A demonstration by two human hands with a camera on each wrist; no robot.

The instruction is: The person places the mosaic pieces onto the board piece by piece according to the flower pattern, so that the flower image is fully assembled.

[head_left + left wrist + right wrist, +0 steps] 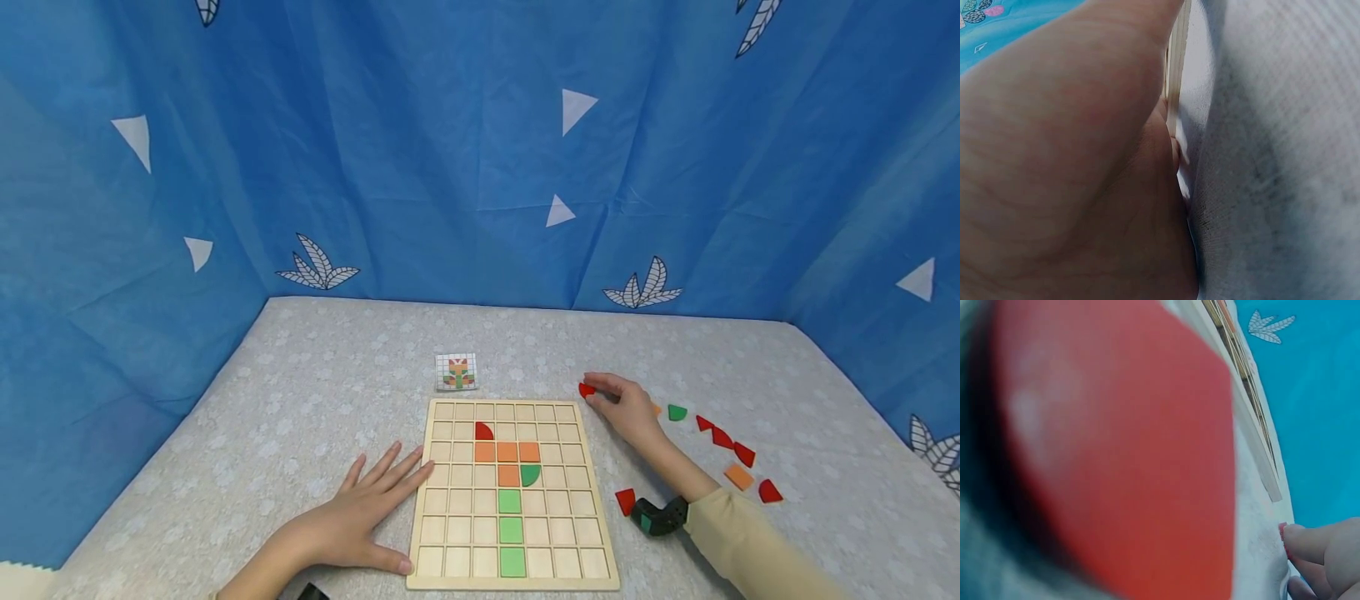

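A wooden grid board (513, 583) lies flat on the table. In its cells sit a red quarter-circle tile (483, 432), several orange square tiles (507, 452), a green quarter-circle tile (530, 475) and light green square tiles (511, 530). Fingers spread, my left hand (352, 521) lies beside the board's left edge, with fingertips and thumb touching the rim; the left wrist view is mostly filled by that hand (1054, 137). Just off the board's upper right corner, my right hand (626, 410) pinches a red rounded tile (584, 390) between thumb and fingers, partly hidden.
Behind the board lies a small pattern card (456, 372). Right of my right hand is a loose row of red tiles (722, 437), a green tile (677, 412) and an orange square (738, 477). Another red tile (626, 501) lies near my right wrist. A blue curtain (465, 167) surrounds the table.
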